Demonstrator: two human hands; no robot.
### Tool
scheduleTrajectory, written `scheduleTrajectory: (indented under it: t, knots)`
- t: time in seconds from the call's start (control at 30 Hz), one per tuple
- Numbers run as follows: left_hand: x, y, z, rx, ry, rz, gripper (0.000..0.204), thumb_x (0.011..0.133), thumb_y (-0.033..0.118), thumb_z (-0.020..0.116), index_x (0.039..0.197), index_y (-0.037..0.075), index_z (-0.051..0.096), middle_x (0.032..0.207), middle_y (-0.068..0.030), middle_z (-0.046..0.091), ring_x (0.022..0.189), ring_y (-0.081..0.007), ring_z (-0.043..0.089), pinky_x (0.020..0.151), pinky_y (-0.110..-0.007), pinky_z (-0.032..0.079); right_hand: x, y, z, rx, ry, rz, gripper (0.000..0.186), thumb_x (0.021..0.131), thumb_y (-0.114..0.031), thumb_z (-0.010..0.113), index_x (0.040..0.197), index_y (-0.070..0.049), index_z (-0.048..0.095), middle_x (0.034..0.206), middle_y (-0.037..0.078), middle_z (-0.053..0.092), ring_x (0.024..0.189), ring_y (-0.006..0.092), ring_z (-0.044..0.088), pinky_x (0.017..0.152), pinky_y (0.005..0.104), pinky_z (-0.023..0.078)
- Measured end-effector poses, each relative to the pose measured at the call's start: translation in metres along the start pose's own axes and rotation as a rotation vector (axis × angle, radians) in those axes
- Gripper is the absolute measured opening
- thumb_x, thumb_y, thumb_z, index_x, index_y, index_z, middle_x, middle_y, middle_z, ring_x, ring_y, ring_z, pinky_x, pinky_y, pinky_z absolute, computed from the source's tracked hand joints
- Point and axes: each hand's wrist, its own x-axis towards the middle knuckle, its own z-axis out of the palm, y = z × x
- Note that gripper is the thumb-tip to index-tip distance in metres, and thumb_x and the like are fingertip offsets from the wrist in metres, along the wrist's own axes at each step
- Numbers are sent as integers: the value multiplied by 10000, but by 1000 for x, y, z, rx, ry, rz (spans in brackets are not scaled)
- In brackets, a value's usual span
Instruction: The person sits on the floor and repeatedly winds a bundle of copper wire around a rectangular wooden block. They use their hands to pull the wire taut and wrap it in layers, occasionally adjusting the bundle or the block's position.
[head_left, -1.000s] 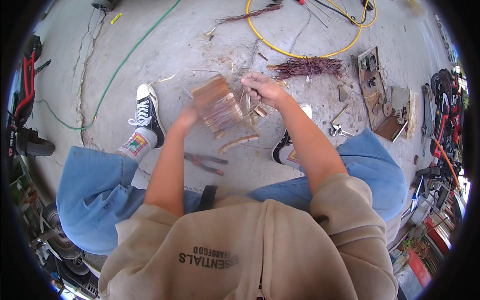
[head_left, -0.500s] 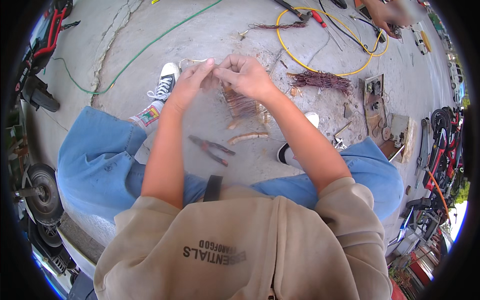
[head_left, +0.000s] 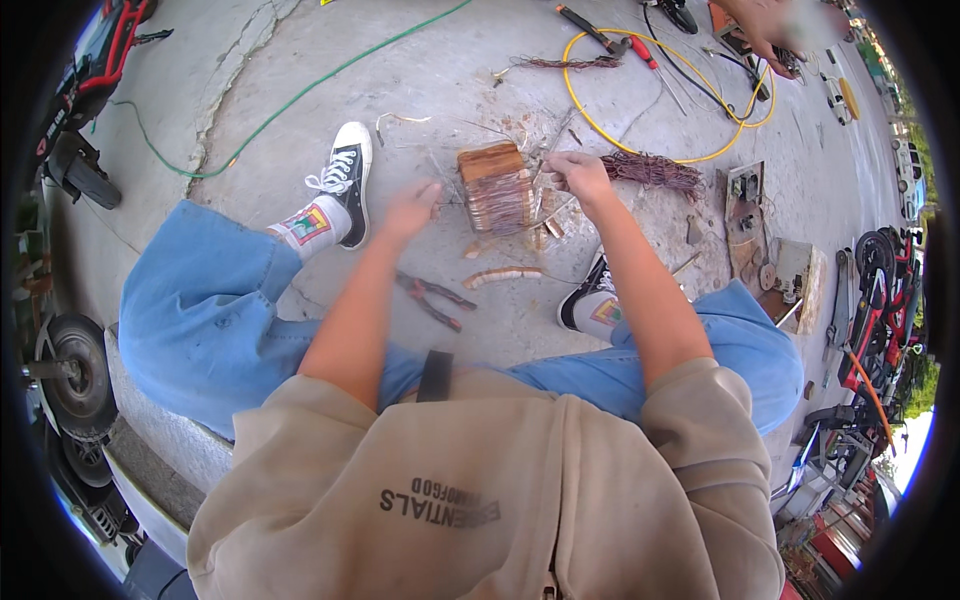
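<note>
left hand [head_left: 415, 207] open, just left of copper wire block [head_left: 495, 187], frame centre top. right hand [head_left: 575, 172] pinches thin wire. wire may snap or poke fingers; block may tip.

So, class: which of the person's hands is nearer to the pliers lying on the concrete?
Left. The left hand hovers just above and beyond the pliers, beside the copper-wound coil block. The right hand is farther off, on the coil's other side.

Bright, direct daylight. The concrete floor [head_left: 300, 100] is evenly lit; shadows are short and hard-edged. Fisheye distortion bends lines toward the black circular rim. Centre sharp; periphery slightly soft.
</note>
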Motion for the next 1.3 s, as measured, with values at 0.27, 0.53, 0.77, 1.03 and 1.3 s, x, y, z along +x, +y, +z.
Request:
scheduleTrajectory:
  t: [0.27, 0.53, 0.77, 1.03, 1.3]
  knots:
    - [14, -6, 29, 69, -258, -144, 241, 961, 75, 477, 1082, -81, 615, 993, -99, 657, 869, -174, 641, 799, -320, 566, 6, 29, 15, 60, -270, 63, 312, 835, -36, 639, 1136, 46, 628, 979, 91, 686, 832, 143, 643, 742, 268, 527]
    - [40, -25, 40, -33, -241, -190, 279, 946, 21, 447, 1183, -66, 564, 1100, -132, 644, 985, -195, 634, 948, -348, 497, 16, 35, 28, 186, -69, 46, 262, 883, -67, 639, 1108, 21, 535, 939, 97, 657, 783, 152, 629, 681, 284, 530]
    - [13, 16, 53, -635, -196, -228, 285, 923, 53, 472, 1170, -29, 588, 1131, -134, 633, 1020, -232, 616, 875, -339, 485, 25, 23, 22, 26, 18, -223, 148, 817, -92, 679, 933, -1, 662, 915, 93, 654, 741, 142, 630, 659, 284, 528]
    - [-13, 74, 40, 433, 310, 367, 313, 869, 232, 617, 1123, 50, 636, 1096, -160, 623, 1036, -254, 597, 887, -362, 468, 10, -49, -19, -385, -299, -269, 170, 742, -188, 743, 808, -34, 719, 742, 19, 656, 706, 102, 562, 680, 257, 458]
    - [-42, 85, 65, 500, 188, 739, 225, 896, 240, 631, 955, 28, 673, 858, -117, 649, 777, -200, 613, 742, -317, 480, -21, -100, 10, -486, -380, -451, 276, 767, -283, 776, 848, -25, 723, 724, 33, 665, 663, 123, 555, 629, 290, 450]
